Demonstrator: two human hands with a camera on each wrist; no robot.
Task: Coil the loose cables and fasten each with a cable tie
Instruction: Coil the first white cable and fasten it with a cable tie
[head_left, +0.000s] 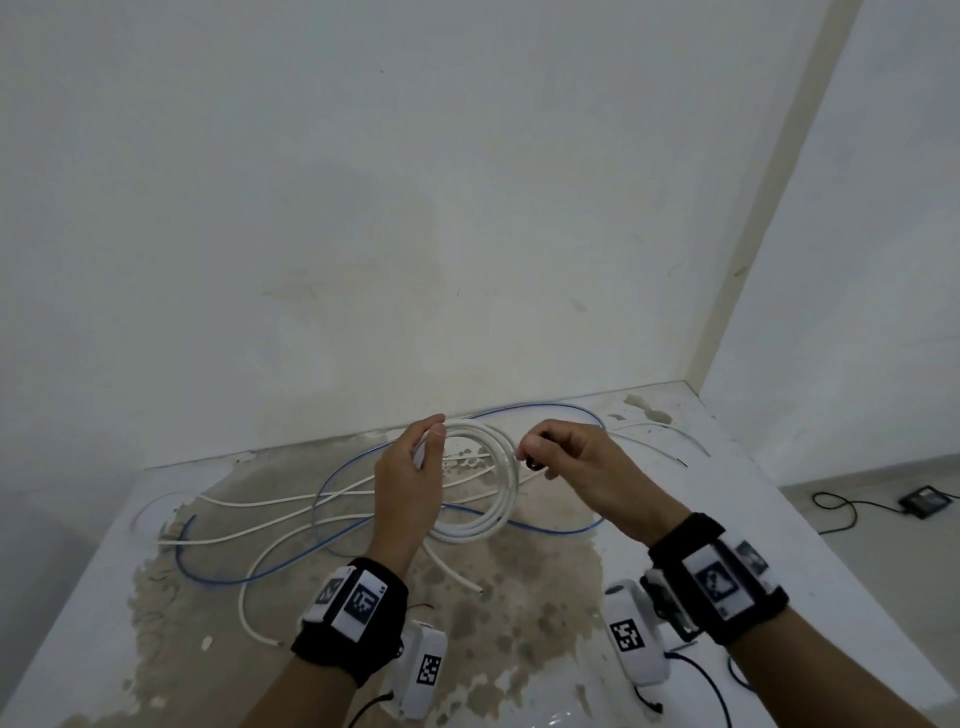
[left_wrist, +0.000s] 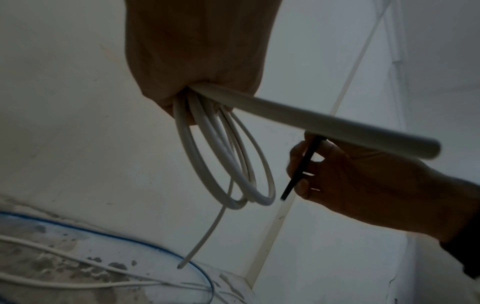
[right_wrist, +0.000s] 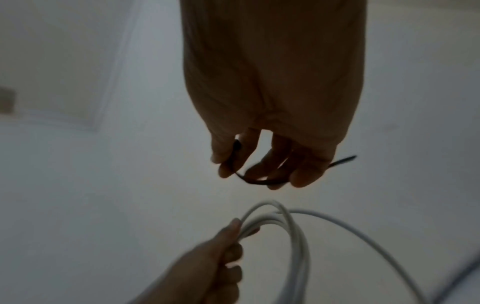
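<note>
**White cable coil in one hand, black tie in the other**

The left hand (head_left: 405, 483) holds a white cable coil (head_left: 485, 483) up above the table (head_left: 737, 467). Its fingers (right_wrist: 231, 228) are curled around one side of the loops, and the rest of the coil hangs down. One loose end of the white cable dangles below the coil.

The right hand (head_left: 576, 467) is just beside the coil, not touching it. Its fingers (right_wrist: 301, 176) are curled around a thin black cable tie (left_wrist: 301, 166), and the thumb pinches it.

On the table lie more loose white cables (head_left: 291, 519) and a blue cable (head_left: 249, 574), all mixed together. The table top is white with worn brown patches. A small black box (head_left: 927, 501) with a black wire lies on the floor to the right.
</note>
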